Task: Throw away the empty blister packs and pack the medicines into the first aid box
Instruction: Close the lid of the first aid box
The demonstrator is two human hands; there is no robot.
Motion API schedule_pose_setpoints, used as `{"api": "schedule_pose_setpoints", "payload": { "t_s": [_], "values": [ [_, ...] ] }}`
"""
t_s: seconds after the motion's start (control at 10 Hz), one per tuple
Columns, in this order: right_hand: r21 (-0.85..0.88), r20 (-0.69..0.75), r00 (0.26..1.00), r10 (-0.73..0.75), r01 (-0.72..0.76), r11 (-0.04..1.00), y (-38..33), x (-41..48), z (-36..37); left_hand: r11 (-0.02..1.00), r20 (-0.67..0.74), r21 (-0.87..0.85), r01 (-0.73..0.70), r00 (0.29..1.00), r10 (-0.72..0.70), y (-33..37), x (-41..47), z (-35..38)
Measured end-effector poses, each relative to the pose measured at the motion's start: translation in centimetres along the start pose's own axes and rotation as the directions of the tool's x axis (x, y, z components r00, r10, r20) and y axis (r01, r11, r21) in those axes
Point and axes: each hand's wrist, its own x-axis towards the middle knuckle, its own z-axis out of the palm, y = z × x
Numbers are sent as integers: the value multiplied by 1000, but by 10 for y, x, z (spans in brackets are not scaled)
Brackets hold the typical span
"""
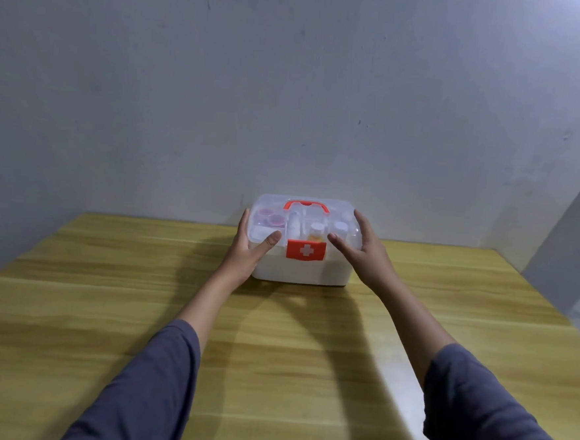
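The left hand [245,251] cups the left end of the first aid box [301,267], fingers spread, thumb laid across the clear lid [275,218]. The box stands at the far middle of the wooden table [104,310], against the wall, lid down over the medicines [316,230]. The right hand [365,251] lies open-fingered on the right end. Press evenly on both ends and check that the red latch [306,250] clicks; it looks engaged, though I cannot tell.

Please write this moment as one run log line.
left hand: on first aid box left side | right hand: on right side | lid: closed | table
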Motion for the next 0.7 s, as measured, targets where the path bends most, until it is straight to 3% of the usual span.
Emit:
{"api": "schedule_pose_setpoints", "payload": {
  "t_s": [0.4,0.7],
  "values": [
    [21,-13,1000,25,-25,999,21,39,-4,999,13,-42,14,1000,-14,-8,45,23],
    [12,17,998,52,-53,999,14,31,-7,992,48,94,83,995,-88,3,41,17]
  ]
}}
